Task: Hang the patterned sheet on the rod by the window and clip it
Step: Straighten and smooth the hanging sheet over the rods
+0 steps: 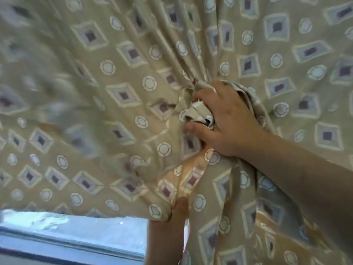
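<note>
sheet: tan patterned sheet (118, 96) fills the view
right hand (227, 121): gripping bunched fabric
left hand (172, 222): pinching lower fold
window (76, 232): bottom left

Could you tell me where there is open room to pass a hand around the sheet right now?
Only at lower left, below the patterned sheet's bottom edge, above the window ledge and beside the left hand. Elsewhere cloth fills the view, most bunched where the right hand grips it.
</note>
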### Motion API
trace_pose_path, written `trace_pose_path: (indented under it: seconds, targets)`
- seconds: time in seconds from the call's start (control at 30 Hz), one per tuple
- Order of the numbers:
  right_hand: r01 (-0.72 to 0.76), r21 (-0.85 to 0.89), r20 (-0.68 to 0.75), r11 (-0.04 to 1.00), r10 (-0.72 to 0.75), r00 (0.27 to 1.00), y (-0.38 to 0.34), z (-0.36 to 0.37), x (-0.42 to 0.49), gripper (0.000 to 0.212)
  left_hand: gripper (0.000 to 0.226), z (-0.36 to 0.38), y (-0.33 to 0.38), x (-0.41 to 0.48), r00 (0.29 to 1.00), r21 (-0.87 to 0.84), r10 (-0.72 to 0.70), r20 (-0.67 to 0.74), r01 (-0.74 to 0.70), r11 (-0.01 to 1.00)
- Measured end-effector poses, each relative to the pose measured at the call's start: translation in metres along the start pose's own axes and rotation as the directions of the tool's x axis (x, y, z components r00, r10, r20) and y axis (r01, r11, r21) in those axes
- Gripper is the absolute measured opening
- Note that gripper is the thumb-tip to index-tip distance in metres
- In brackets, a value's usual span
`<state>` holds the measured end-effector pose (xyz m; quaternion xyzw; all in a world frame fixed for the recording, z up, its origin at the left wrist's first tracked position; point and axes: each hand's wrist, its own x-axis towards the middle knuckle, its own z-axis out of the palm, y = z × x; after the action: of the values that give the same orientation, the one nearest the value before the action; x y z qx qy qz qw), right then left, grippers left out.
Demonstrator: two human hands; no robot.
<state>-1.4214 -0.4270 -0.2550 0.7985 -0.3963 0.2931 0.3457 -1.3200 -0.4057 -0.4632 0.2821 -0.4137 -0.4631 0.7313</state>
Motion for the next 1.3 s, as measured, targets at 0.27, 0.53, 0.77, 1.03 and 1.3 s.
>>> trace_pose_path:
  seconds: [0.27, 0.53, 0.77, 1.03, 1.3]
  targets:
    - [0.155, -0.161, -0.088, 0.975, -0.170, 0.981, 0.001, -0.004, -0.009, 0.074, 0.063, -0.018, -0.020, 0.002, 0.999, 0.069, -0.045, -0.005, 0.046, 0.997]
    - [0.250, -0.414, -0.033, 0.875, -0.288, 0.957, 0.017, -0.038, -0.013, 0.085, 0.082, -0.052, -0.043, -0.022, 0.983, 0.145, -0.184, -0.026, 0.186, 0.972]
    - [0.243, -0.367, -0.019, 0.898, -0.268, 0.963, 0.011, -0.043, -0.046, 0.091, 0.020, -0.084, -0.039, -0.021, 0.938, 0.002, -0.344, -0.034, 0.344, 0.939]
    - [0.235, -0.261, 0.105, 0.936, -0.215, 0.971, -0.006, -0.001, -0.142, 0.080, 0.074, -0.049, -0.011, -0.014, 0.861, -0.514, -0.509, 0.008, 0.441, 0.736]
    - [0.255, -0.051, 0.067, 0.966, -0.251, 0.966, -0.029, 0.017, -0.172, 0.036, 0.034, -0.028, 0.026, -0.034, 0.634, -0.226, -0.758, 0.152, 0.769, 0.598]
